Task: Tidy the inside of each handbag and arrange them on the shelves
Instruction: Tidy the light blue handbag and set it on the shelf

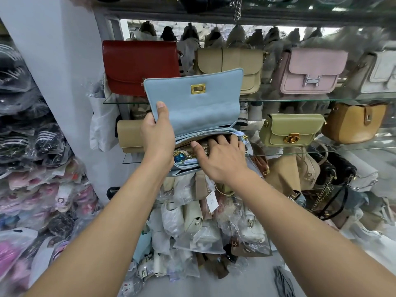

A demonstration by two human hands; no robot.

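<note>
The blue handbag's [199, 108] flap is gripped by the left hand [157, 133]. The right hand [222, 157] is buried inside; grip cannot be told.

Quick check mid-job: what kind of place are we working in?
Probably a handbag shop or its stockroom: a red bag and pink bag stand displayed on glass shelves, plastic-wrapped bags lie heaped below, and one carries a paper tag.

Both bare forearms reached forward, the left one higher.
Left hand [157, 133] pinched the handbag flap [199, 103], thumb in front, fingers behind. Right hand [222, 159] lay lower, palm down, fingers spread, tips hidden.
</note>
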